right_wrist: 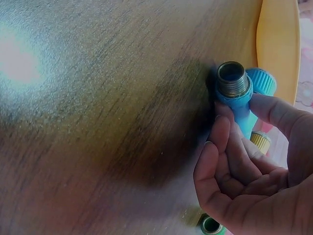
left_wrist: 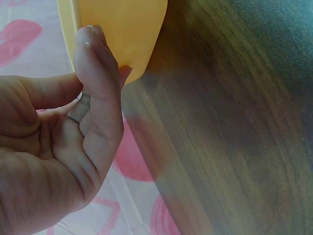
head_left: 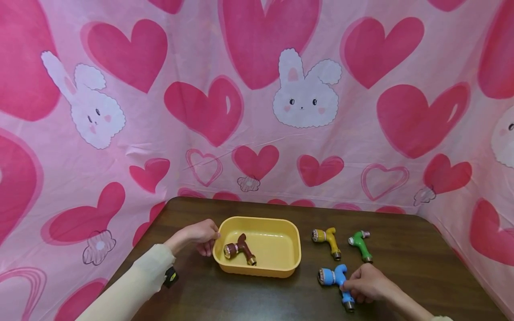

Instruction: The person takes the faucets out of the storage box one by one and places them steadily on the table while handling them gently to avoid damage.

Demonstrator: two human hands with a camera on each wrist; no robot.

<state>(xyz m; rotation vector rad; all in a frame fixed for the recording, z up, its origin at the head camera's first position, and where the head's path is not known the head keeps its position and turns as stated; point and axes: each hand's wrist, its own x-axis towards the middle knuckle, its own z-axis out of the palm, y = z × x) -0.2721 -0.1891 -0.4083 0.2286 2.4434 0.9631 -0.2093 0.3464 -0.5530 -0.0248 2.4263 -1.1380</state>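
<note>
At its left end, the yellow plastic basin [head_left: 277,267] is pinched at the rim by my left hand [head_left: 204,236]; the left wrist view shows the bent fingers against the basin wall [left_wrist: 122,39]. A brown faucet [head_left: 242,249] with a brass-coloured threaded end lies inside the basin. To the right of the basin, my right hand [head_left: 369,283] pinches a blue faucet [head_left: 339,278] by its body, between thumb and fingers. Its open threaded end [right_wrist: 231,81] faces the right wrist camera. Whether the blue faucet touches the table cannot be told.
Behind the right hand lie a yellow faucet [head_left: 331,240] and a green faucet [head_left: 361,245] on the dark wooden table [head_left: 225,294]. A pink cloth [head_left: 257,133] with hearts and rabbits hangs around the table's back and sides. A black object [head_left: 171,277] shows beside the left wrist.
</note>
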